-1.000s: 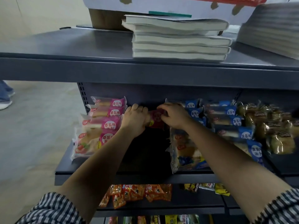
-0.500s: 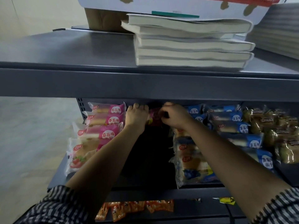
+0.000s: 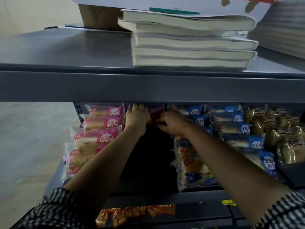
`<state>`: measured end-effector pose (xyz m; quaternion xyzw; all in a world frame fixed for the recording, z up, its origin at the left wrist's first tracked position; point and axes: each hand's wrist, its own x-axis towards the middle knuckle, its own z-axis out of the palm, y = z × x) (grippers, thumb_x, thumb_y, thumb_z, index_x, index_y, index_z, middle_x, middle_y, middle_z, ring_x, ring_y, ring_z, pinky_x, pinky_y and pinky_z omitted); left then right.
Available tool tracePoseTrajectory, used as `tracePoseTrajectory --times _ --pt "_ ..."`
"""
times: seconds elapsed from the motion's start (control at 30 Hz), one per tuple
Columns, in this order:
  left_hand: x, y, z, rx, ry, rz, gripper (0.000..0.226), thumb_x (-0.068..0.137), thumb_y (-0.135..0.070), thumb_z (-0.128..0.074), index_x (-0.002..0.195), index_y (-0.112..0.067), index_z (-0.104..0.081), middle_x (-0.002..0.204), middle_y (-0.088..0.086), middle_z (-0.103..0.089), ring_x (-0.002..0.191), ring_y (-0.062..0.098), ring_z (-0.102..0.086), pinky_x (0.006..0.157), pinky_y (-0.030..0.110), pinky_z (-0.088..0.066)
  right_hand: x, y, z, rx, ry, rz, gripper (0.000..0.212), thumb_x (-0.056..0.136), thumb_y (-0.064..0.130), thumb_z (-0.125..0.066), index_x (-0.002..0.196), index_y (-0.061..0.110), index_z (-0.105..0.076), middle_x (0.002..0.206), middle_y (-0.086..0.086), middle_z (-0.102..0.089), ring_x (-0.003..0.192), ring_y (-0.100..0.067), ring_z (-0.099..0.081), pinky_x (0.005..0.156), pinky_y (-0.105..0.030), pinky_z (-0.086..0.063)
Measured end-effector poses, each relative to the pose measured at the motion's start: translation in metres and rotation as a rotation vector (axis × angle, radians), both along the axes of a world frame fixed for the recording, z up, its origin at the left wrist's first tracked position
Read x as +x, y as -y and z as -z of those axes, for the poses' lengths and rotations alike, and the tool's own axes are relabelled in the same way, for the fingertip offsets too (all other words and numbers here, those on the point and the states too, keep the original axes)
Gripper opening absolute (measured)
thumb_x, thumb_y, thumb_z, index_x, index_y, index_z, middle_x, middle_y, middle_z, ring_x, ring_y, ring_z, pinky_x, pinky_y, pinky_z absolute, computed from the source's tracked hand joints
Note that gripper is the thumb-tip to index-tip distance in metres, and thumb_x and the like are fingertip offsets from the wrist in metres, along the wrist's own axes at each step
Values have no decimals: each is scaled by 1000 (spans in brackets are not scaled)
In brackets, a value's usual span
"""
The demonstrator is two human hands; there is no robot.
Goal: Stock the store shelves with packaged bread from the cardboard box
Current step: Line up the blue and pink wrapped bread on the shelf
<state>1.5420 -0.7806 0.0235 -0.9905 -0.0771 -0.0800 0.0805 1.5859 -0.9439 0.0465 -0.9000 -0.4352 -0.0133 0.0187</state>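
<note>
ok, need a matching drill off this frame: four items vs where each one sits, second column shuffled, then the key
Items:
1. pink bread packs
2. purple bread pack
3. stack of books
4. orange snack packs

Places:
A. top shelf
B. held between left hand and right hand
C. lowest shelf in view
D. left end of middle shelf

Pairs: 1-D, 2-B, 3-A, 4-C

Matt grey metal shelf [image 3: 148,86], glossy plastic bread wrappers [image 3: 105,123], paper books [image 3: 189,47], brown cardboard box [image 3: 97,17].
</note>
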Motion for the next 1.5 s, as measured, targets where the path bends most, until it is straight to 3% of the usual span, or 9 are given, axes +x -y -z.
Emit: tracePoseTrajectory --times 0.17,0.37,0.5,0.77,1.03,1.23,1.37,1.5 --pt "-5 -3 5 -114 14 26 79 94 -25 -57 155 -6 -10 159 12 -20 149 30 -13 117 41 -25 1 0 1 11 -7 -2 35 99 40 -45 127 27 -63 131 0 -57 127 -22 -46 119 -44 -2" --pt "-9 -6 2 -158 38 42 86 90 -33 -61 155 -7 -10 161 11 -16 150 29 -12 122 41 -15 1 3 4 77 13 0 35 96 40 -50 123 24 -66 124 -2 -60 119 -23 -49 102 -37 -35" --pt "-13 -6 0 -167 67 75 89 90 -41 -61 155 -8 -10 161 10 -16 150 27 -11 123 42 -12 -3 9 1 181 -3 59 37 95 37 -54 128 21 -62 128 -2 -56 121 -23 -47 97 -36 -42" --pt "-25 18 -16 -212 184 190 78 94 -46 -52 154 -12 -18 157 10 -29 146 27 -25 121 41 -15 -20 32 -6 257 109 236 41 94 35 -54 129 14 -56 124 -6 -56 116 -27 -50 91 -37 -45" --pt "-30 73 -36 -264 162 365 73 99 -52 -37 155 -12 -14 158 10 -28 143 28 -28 120 41 -17 -55 88 -13 277 138 513 46 94 34 -55 135 16 -50 133 -10 -53 118 -29 -52 93 -38 -48" --pt "-37 130 -41 -260 172 530 73 99 -51 -39 155 -11 -15 157 10 -28 142 29 -30 117 42 -18 -81 148 -11 303 113 643 38 88 25 -58 121 6 -58 118 -17 -57 110 -38 -54 87 -43 -50" --pt "-41 173 -42 -241 153 620 72 99 -50 -40 155 -11 -17 157 10 -31 140 29 -33 117 41 -21 -106 187 -12 318 124 740 50 86 34 -50 130 10 -56 128 -14 -55 118 -36 -50 93 -44 -48" --pt "-47 217 -38 -220 142 722 72 98 -50 -41 154 -11 -21 155 9 -34 141 27 -33 118 39 -20 -130 230 -10 299 160 841 49 91 27 -58 136 8 -51 133 -16 -52 120 -38 -49 95 -42 -46"
